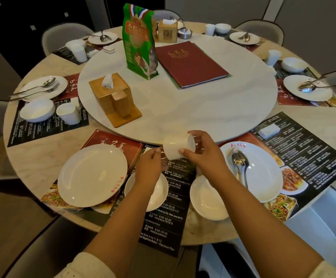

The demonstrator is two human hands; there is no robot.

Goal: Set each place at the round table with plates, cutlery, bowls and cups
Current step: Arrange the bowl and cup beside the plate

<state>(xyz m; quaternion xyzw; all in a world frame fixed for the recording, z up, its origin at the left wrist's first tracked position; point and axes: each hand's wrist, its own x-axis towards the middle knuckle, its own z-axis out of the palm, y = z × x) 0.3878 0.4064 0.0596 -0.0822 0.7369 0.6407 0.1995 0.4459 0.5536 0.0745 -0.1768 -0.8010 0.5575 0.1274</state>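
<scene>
Both hands, right hand and left hand, pinch tilted white cup above near placemat; could slip, drop onto bowl below and chip.

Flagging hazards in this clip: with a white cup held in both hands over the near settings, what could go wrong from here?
1. The cup is tipped on its side between the left hand and right hand; a slip could drop it onto the bowl below.
2. The left plate sits close to the table edge, where a forearm could possibly knock it off.
</scene>
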